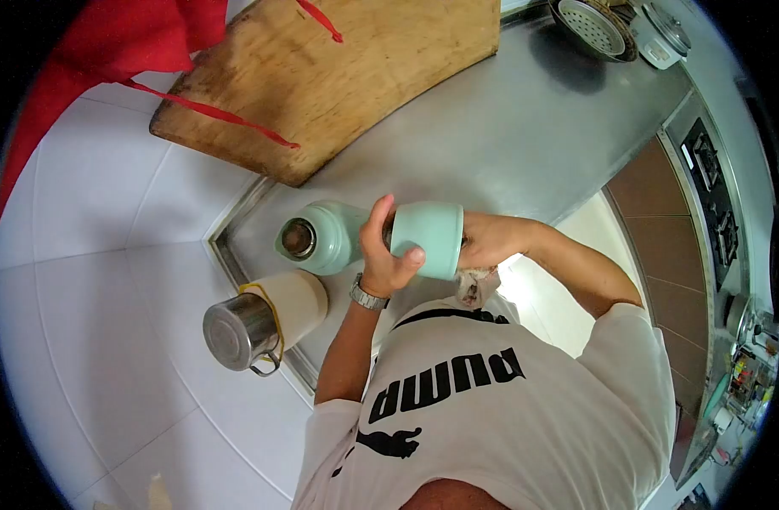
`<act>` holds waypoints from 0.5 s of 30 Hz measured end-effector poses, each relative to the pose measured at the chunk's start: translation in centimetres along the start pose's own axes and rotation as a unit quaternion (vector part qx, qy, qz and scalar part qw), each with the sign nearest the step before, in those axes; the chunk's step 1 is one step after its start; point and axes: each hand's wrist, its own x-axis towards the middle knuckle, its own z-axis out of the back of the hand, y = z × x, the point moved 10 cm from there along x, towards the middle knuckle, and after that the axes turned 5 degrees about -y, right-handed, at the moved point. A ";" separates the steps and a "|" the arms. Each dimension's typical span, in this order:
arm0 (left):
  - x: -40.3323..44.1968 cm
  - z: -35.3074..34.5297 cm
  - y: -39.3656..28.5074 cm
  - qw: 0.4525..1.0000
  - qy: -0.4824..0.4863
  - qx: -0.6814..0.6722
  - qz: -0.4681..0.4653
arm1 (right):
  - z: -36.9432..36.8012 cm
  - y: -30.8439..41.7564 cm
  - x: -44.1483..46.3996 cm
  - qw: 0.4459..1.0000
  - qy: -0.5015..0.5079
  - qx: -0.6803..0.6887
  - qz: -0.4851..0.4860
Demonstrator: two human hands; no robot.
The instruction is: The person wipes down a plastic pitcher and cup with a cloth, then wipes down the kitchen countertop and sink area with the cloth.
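Note:
A mint-green cup (428, 240) is gripped by my left hand (388, 259), thumb and fingers around its narrower end; a watch is on that wrist. Against the cup's wide end is my right hand (487, 240), its fingertips hidden by the cup. From under this hand a crumpled, whitish cloth (476, 287) hangs out, held in the fingers. Left of my left hand a mint-green thermos flask (332, 238) stands with its dark mouth uncovered. Nearer to me is a cream flask (298, 304) topped by an upturned steel mug (237, 333).
A large wooden board (338, 76) lies at the back of the steel counter (483, 136), with red fabric (126, 42) and strings over its left side. A strainer (589, 25) and rice cooker (657, 38) stand far right. Beyond is a gas stove (712, 195).

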 end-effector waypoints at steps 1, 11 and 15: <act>0.0 0.1 0.1 1.000 -0.001 0.001 0.002 | 0.0 0.1 -0.3 1.000 0.002 0.001 -0.001; -2.4 0.7 6.9 0.972 -0.055 -0.060 0.220 | -0.3 -4.5 -0.9 0.843 -0.118 0.491 -0.185; -2.7 0.0 6.7 0.963 -0.055 -0.107 0.243 | -0.3 -4.4 -1.5 0.818 -0.154 0.529 -0.166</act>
